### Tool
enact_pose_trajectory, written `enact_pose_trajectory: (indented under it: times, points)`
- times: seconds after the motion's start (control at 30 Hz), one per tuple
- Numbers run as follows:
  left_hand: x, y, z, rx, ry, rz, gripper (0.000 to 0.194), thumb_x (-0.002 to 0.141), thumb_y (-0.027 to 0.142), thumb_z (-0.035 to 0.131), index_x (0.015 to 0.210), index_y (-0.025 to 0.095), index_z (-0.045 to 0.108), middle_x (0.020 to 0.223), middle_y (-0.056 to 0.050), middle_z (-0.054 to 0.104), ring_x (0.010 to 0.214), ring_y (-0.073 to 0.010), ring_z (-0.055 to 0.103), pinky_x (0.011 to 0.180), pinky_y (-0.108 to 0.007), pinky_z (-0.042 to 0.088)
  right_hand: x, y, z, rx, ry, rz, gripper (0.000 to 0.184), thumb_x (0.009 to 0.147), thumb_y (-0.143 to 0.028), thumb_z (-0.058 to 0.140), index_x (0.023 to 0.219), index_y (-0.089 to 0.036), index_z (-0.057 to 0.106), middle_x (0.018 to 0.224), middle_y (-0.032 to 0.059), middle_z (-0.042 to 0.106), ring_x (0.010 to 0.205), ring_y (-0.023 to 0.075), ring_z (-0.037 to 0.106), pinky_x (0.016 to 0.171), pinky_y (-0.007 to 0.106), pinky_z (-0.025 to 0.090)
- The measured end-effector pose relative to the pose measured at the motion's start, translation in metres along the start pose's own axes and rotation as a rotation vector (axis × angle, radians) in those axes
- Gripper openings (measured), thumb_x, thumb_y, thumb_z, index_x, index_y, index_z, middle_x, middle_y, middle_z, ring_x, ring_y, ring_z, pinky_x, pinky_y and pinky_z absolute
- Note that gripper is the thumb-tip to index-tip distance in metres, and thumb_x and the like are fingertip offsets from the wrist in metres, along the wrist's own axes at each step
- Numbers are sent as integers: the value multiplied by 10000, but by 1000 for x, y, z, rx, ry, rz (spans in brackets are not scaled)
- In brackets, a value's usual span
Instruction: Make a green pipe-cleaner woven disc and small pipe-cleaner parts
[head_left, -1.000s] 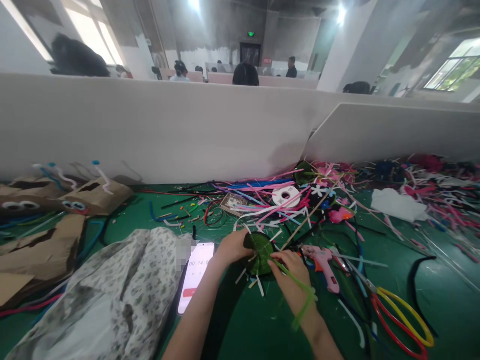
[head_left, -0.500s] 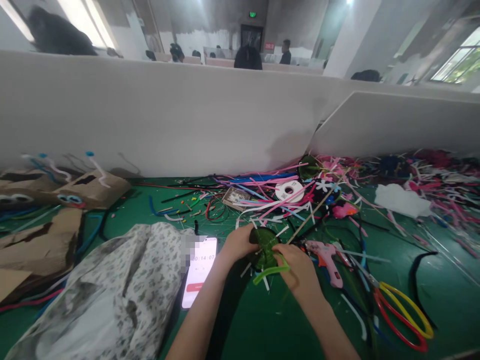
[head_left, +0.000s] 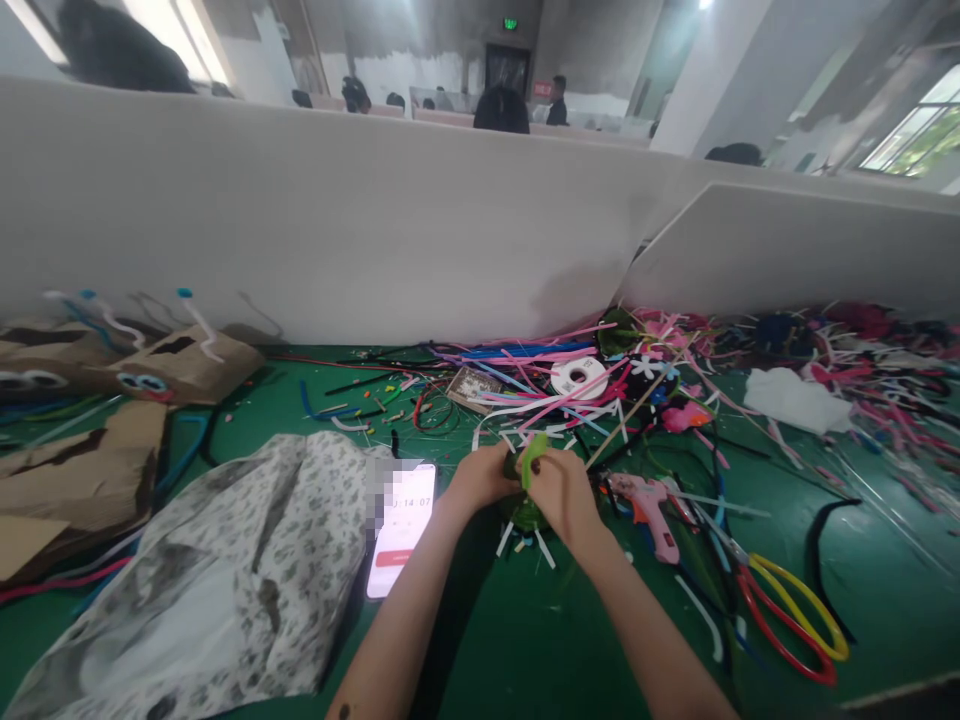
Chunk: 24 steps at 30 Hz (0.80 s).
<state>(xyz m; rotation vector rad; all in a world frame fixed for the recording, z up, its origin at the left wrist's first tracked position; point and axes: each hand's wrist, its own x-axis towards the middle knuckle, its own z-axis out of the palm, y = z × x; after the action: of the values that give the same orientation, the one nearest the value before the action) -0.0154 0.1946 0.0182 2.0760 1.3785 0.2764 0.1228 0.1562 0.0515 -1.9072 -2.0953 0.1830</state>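
Near the middle of the green table, my left hand (head_left: 484, 478) grips the side of a round dark-green piece (head_left: 527, 516), its fingers partly hidden. White strips stick out around the piece's edge. Pinched in my right hand (head_left: 564, 490) is a bright-green pipe cleaner (head_left: 534, 455), which stands up in a curve above the round piece. Both hands are close together, and the fingertips overlap the piece. A pink glue gun (head_left: 654, 512) lies just right of my right hand. Beside my left forearm is a phone (head_left: 403, 540) showing a timer.
Scissors (head_left: 796, 612) with red and yellow handles lie at the right. Pipe cleaners and a white spool (head_left: 562, 383) are heaped behind my hands. Patterned cloth (head_left: 262, 560) and cardboard pieces (head_left: 120, 480) lie left. A white partition (head_left: 337, 220) borders the back; people are beyond it.
My right hand has moved up and left, closer to my left hand. The bright-green pipe cleaner has swung from lying low in front to standing upright over the round piece.
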Motion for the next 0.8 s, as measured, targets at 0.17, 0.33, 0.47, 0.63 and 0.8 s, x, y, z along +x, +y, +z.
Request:
enact_pose_trajectory:
  times: [0.17, 0.33, 0.47, 0.63, 0.8]
  points:
    - [-1, -2, 0, 24, -2, 49, 287, 758, 286, 620, 1039, 229, 617, 1005, -68, 715, 947, -262, 665, 759, -289, 475, -13, -11, -6, -51, -32, -68, 83, 809, -188, 589, 838, -231, 655, 689, 3, 700, 640, 179, 660, 588, 242, 402]
    - [0, -2, 0, 62, -1, 41, 275, 768, 323, 606, 1019, 210, 606, 1021, -110, 716, 957, -295, 668, 750, -312, 481, -36, -30, -11, -190, -44, -161, 191, 757, -55, 534, 873, -187, 608, 626, 33, 653, 595, 195, 621, 747, 321, 468]
    - [-1, 0, -2, 82, -4, 46, 262, 801, 357, 559, 1007, 203, 606, 982, -114, 725, 914, -293, 683, 724, -310, 487, -54, -37, 3, -307, 140, -336, 245, 802, -39, 471, 986, -142, 596, 744, 82, 678, 789, 233, 634, 1056, 504, 313]
    - [-2, -1, -2, 92, 1, 46, 365, 723, 403, 630, 1042, 226, 605, 1005, -83, 726, 932, -294, 682, 711, -291, 491, -80, -29, 18, -292, 461, -540, 295, 860, -15, 387, 1028, -101, 614, 888, 108, 703, 863, 206, 642, 972, 417, 412]
    - [-1, -5, 1, 79, 10, 53, 375, 701, 356, 645, 1052, 229, 608, 1017, -69, 727, 937, -288, 681, 718, -291, 489, -107, -27, 22, -151, 561, -591, 337, 871, 9, 380, 1035, -101, 652, 1019, 119, 726, 1019, 204, 653, 967, 363, 455]
